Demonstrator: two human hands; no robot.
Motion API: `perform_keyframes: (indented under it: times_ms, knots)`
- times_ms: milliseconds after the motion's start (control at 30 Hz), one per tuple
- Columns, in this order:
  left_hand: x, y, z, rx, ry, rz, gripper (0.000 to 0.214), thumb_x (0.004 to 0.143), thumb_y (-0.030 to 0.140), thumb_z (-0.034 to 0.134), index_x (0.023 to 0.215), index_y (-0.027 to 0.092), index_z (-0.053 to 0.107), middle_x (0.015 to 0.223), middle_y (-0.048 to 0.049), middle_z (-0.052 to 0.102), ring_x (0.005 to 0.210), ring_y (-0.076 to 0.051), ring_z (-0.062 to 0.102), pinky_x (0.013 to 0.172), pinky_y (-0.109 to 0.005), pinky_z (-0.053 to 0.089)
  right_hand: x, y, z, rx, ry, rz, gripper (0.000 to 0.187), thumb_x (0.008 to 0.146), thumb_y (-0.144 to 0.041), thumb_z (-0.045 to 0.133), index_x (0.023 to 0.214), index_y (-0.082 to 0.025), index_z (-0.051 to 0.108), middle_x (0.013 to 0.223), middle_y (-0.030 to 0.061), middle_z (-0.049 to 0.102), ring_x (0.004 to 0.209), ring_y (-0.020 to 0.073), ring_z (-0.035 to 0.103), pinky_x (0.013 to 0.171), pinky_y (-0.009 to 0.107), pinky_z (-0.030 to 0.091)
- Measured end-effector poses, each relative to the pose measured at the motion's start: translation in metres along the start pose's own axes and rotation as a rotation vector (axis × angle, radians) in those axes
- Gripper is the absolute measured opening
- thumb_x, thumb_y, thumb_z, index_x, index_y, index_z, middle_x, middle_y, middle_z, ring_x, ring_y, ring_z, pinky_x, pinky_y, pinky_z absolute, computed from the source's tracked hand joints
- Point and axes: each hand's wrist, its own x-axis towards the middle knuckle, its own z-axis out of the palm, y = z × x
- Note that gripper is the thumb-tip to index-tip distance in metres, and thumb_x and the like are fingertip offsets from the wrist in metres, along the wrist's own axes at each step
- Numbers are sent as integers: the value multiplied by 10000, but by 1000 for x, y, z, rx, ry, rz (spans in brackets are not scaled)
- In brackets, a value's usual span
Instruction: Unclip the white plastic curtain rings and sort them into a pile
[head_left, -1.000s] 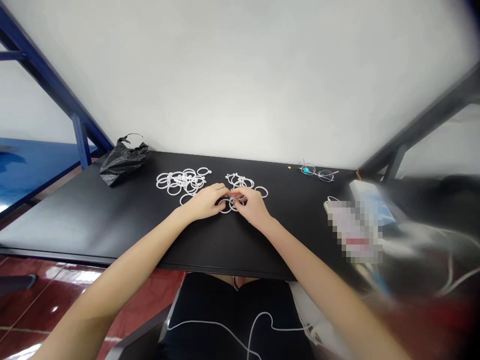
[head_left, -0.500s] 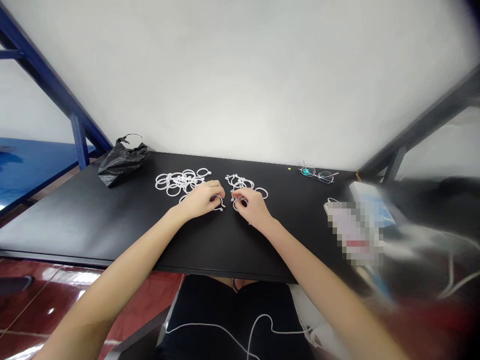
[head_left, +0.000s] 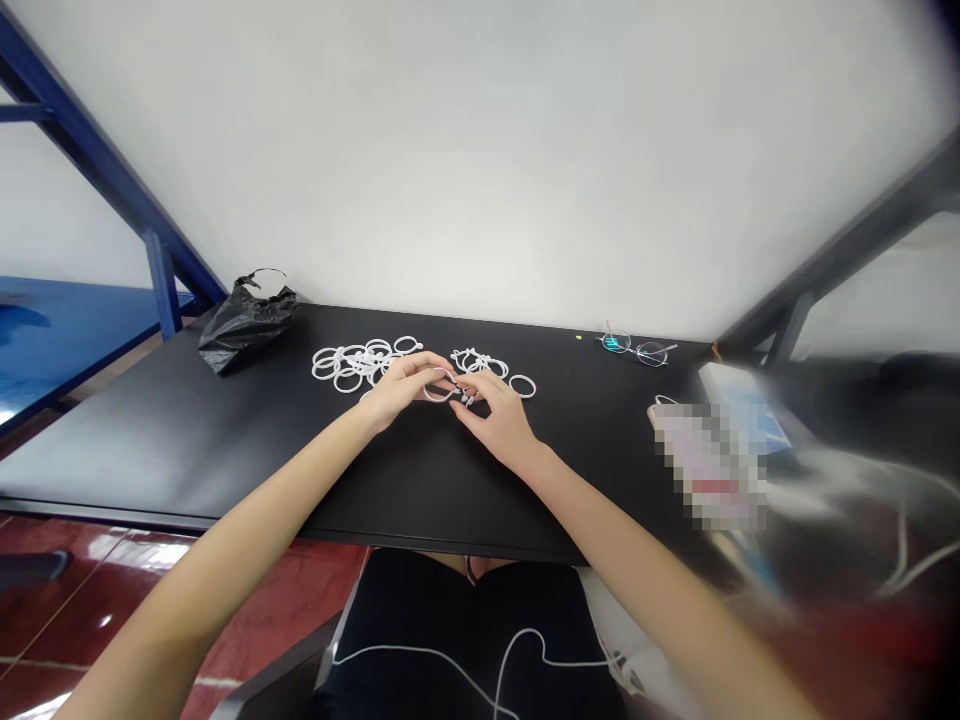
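Both hands meet over the middle of the black table (head_left: 225, 440). My left hand (head_left: 405, 388) and my right hand (head_left: 495, 415) pinch a single white plastic ring (head_left: 441, 390) between their fingertips, lifted slightly off the table. A pile of white rings (head_left: 360, 362) lies just behind my left hand. A smaller cluster of rings (head_left: 480, 362) lies behind my right hand, with one separate ring (head_left: 523, 386) to its right.
A crumpled black plastic bag (head_left: 244, 320) sits at the back left. Eyeglasses (head_left: 636, 346) lie at the back right. A blurred-out object (head_left: 709, 460) and white cables (head_left: 900, 540) are at the right edge. Blue metal frame bars (head_left: 105, 170) stand at the left.
The hands had drawn apart, each on rings flat on the table. Now they have come together again and raised one ring off the surface between their fingertips.
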Motion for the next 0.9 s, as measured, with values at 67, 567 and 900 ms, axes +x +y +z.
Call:
perform_keyframes:
  times_ms: [67,567,900]
  knots:
    - [0,1,-1,-70,-8,-34,271,756,372,740,907,154,680,906,-69,717,886,-196,696,747,-296,565,0,0,0,-4,28,12,214,859,-168,584,1059,-219,640,949,59,638,812,178,620,784,338,547]
    - [-2,3,0,-15,16,-94,315,767,409,716,972,172,683,931,-77,736,883,-218,714,728,-319,589,1,2,0,67,24,45,174,827,-213,618,991,-236,671,892,35,658,780,166,618,714,312,555]
    - [-2,4,2,64,-78,-100,275,817,336,562,1002,170,680,966,-80,713,833,-198,702,660,-293,591,1,3,1,58,24,46,92,861,-274,633,923,-232,687,862,39,641,764,162,619,675,299,559]
